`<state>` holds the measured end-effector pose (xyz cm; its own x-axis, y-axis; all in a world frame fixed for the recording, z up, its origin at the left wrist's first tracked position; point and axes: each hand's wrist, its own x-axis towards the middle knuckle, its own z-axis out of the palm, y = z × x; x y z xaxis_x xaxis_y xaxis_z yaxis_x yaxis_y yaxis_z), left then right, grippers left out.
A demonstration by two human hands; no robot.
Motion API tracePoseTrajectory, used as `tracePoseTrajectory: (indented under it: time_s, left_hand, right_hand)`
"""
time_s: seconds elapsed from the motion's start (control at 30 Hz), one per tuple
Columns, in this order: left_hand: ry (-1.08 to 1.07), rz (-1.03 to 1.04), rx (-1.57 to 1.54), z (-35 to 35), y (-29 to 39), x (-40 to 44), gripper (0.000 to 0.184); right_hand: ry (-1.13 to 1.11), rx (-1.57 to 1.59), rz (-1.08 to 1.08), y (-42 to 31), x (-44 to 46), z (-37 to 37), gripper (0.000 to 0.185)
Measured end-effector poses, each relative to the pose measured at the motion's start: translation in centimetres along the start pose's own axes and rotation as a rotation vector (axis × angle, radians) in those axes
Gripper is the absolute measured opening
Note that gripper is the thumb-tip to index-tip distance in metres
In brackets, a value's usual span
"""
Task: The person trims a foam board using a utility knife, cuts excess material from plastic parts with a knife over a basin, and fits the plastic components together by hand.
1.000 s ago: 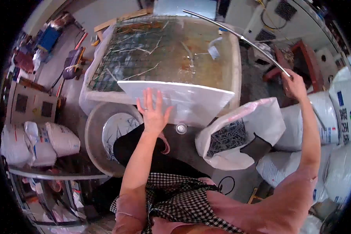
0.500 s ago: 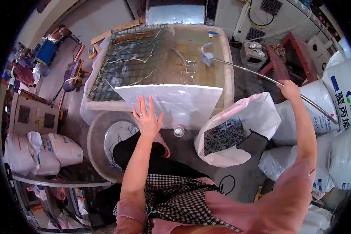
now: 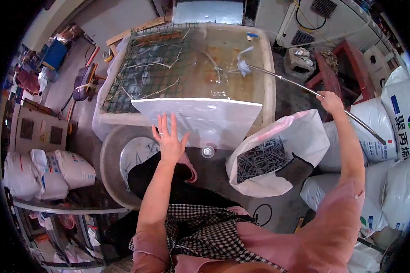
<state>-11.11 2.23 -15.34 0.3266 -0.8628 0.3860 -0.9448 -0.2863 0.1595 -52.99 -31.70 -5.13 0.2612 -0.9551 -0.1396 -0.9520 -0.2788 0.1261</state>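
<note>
My right hand (image 3: 331, 102) is closed around a long metal pole (image 3: 300, 86). At the pole's far end, a whitish piece (image 3: 244, 67) sits in the water of a pale tub (image 3: 269, 59). My left hand (image 3: 171, 142) has its fingers spread against the near face of a white foam board (image 3: 209, 119), which leans at the tub's front edge. Whether the palm presses on the board I cannot tell. Green netting (image 3: 146, 68) with thin sticks covers the left part of the tub.
An open white sack (image 3: 305, 132) of grey plastic pieces (image 3: 259, 160) stands front right. A round basin (image 3: 110, 159) lies by my leg, and a small metal can (image 3: 208, 152) is below the board. Full sacks (image 3: 373, 127) are stacked at right. Red metal frame (image 3: 351, 68) stands behind.
The pole's whitish end has shifted slightly through the water, and my right hand has moved a little with it. My left hand stays spread at the board. The whole view has shifted slightly.
</note>
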Motion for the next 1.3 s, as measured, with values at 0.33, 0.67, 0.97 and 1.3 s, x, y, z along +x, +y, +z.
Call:
tracePoseTrajectory:
  time_s: [0.33, 0.67, 0.97, 1.3]
  left_hand:
    - [-0.028, -0.016, -0.017, 0.2, 0.0, -0.2, 0.086]
    - [-0.01, -0.053, -0.017, 0.3, -0.1, 0.3, 0.086]
    - [0.024, -0.071, -0.128, -0.1, 0.2, 1.3, 0.087]
    - [0.069, -0.097, -0.237, -1.2, -0.1, 2.9, 0.088]
  right_hand:
    - [-0.018, 0.004, -0.078, -3.6, 1.1, 0.6, 0.03]
    - [-0.133, 0.061, -0.121, -9.2, 5.2, 3.6, 0.031]
    - [-0.207, 0.123, -0.282, -16.6, 10.6, 8.1, 0.031]
    - [-0.233, 0.222, -0.519, -26.7, 16.7, 11.9, 0.033]
